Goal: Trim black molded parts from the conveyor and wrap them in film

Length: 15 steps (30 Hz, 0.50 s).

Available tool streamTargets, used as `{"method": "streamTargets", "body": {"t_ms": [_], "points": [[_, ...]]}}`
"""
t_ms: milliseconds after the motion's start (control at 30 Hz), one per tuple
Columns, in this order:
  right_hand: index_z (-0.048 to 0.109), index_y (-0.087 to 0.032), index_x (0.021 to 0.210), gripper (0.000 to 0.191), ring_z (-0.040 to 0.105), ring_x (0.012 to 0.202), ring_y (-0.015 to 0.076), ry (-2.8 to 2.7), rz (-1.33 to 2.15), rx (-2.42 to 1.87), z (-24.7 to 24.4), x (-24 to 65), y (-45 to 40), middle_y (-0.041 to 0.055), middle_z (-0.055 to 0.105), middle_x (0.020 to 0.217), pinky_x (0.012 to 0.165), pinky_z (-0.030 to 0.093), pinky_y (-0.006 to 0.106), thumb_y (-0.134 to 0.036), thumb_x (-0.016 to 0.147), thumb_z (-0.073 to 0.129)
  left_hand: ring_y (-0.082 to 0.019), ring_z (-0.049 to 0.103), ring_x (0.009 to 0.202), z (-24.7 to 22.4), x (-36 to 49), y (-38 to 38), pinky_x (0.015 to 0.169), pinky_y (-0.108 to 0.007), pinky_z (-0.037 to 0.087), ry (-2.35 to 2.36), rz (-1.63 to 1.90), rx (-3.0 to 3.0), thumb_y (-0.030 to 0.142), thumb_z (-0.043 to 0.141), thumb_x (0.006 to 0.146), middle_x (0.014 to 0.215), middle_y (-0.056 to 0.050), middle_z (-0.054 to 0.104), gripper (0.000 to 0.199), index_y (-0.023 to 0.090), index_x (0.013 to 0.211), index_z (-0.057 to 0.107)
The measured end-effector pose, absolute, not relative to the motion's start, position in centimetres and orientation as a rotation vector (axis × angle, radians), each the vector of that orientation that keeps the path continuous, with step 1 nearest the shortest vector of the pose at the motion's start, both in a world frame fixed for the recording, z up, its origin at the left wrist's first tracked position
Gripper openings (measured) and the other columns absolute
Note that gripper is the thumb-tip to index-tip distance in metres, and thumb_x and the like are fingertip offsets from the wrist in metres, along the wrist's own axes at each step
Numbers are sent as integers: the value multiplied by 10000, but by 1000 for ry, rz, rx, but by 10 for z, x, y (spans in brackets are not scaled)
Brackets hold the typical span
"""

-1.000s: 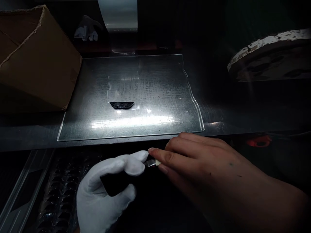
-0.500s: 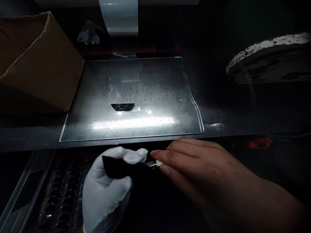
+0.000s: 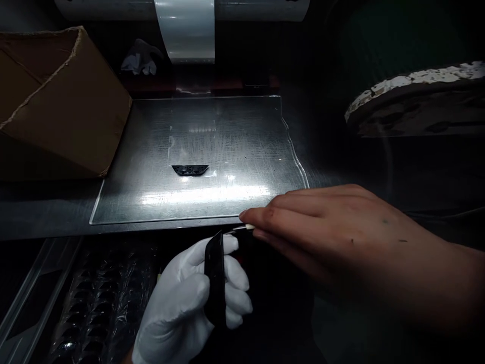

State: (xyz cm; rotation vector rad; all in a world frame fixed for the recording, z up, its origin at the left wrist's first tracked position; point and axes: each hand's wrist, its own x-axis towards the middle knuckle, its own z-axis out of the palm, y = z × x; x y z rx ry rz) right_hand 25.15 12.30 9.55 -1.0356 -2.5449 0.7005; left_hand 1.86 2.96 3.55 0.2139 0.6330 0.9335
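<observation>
Black plastic strip (image 3: 215, 283) stands nearly upright at about 6 o'clock in the head view, below the front edge of the table. The left hand (image 3: 193, 303), in a white glove, is curled around it, thumb on the near side and fingers wrapped over the far side, so the strip is gripped along its length with its pointed top sticking out above the knuckles.

The right hand (image 3: 333, 232) is bare and comes in from 4 o'clock. Its fingers are pressed together and stretched toward 9 o'clock, and their tips pinch a small pale-handled tool (image 3: 244, 228), whose thin shiny end lies just beside the top of the strip. Whether the tool actually touches the strip cannot be told.

Beyond the hands, at the middle of the view, a clear sheet (image 3: 265, 151) lies flat on a scratched metal table (image 3: 49, 217), with lamp glare on it. On the sheet, toward 11 o'clock from the hands, rests a small dark part (image 3: 190, 170) shaped like a shallow boat, well apart from both hands.

At 10 o'clock a brown cardboard box (image 3: 64, 106) sits tilted on the table, its corner just beside the sheet's left edge. At 12 o'clock a wide silvery roll of film (image 3: 185, 30) hangs down, and a crumpled white glove (image 3: 138, 61) lies left of it. At 2 o'clock is a round disc (image 3: 417, 101) with a flaking white rim. At 8 o'clock, below the table edge, a tray of dark moulded parts (image 3: 102, 303) lies under clear wrap. The room is dark all around.
</observation>
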Motion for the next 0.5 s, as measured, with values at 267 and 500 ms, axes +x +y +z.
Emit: {"method": "streamTargets", "body": {"t_ms": [267, 500], "points": [[768, -264, 1083, 170, 678, 744, 170, -2636, 653, -963, 97, 250, 129, 8, 756, 906, 589, 473, 286, -221, 1019, 617, -154, 757, 718, 41, 25, 28, 590, -172, 572, 682, 964, 213, 422, 787, 905, 940, -73, 782, 315, 299, 1195, 791], [785, -265, 1032, 159, 675, 755, 163, -2653, 617, -940, 97, 250, 130, -3, 752, 915, 601, 477, 284, -248, 1022, 626, -163, 727, 667, 46, 26, 31, 553, -209, 557, 759, 910, 201, 429, 827, 862, 894, -68, 766, 329, 278, 1153, 792]]}}
